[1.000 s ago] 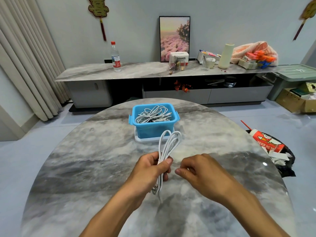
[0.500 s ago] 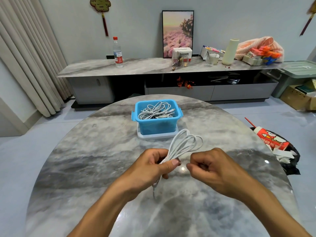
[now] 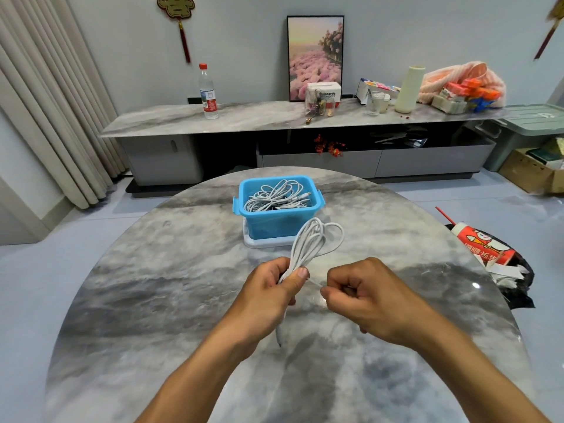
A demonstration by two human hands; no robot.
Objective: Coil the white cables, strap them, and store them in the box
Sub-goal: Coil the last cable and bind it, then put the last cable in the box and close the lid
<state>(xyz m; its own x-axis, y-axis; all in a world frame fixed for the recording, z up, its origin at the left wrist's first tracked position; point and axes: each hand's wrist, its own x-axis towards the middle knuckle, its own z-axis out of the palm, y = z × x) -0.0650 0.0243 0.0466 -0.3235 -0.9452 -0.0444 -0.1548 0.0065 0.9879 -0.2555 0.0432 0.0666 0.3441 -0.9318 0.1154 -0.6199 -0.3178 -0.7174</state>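
— Looking at the hands first: what has the left hand (image 3: 268, 296) got?

— A coiled white cable (image 3: 316, 242). Its fingers (image 3: 297, 277) are curled round the gathered strands, thumb pressed across them. The loops fan up and away from the fist, over the marble surface (image 3: 152, 285), and a loose end with a plug (image 3: 279, 338) hangs down below the hand.

— And the right hand (image 3: 369, 299)?

— Just beside the left, not touching it. Its fingers are clenched, thumb and forefinger pinching a thin white strip (image 3: 316, 283) that runs from the bundle at the left thumb. Whether that is a strap or a cable tail I cannot tell.

— Where is the box?

— The blue box (image 3: 276, 219) stands further back on the surface, beyond the hands, resting on a white lid or tray (image 3: 259, 243). Inside lies a loose tangle of more white cables (image 3: 279, 198). The held loops appear in front of its near right corner; I cannot tell whether they touch it.

— Anything else around?

— A long low cabinet (image 3: 274, 117) against the wall carries a water bottle (image 3: 208, 93), a framed flower picture (image 3: 315, 58) and some clutter at the right. Curtains (image 3: 52, 102) hang at the left. On the floor to the right sits a dark bag of rubbish (image 3: 500, 264).
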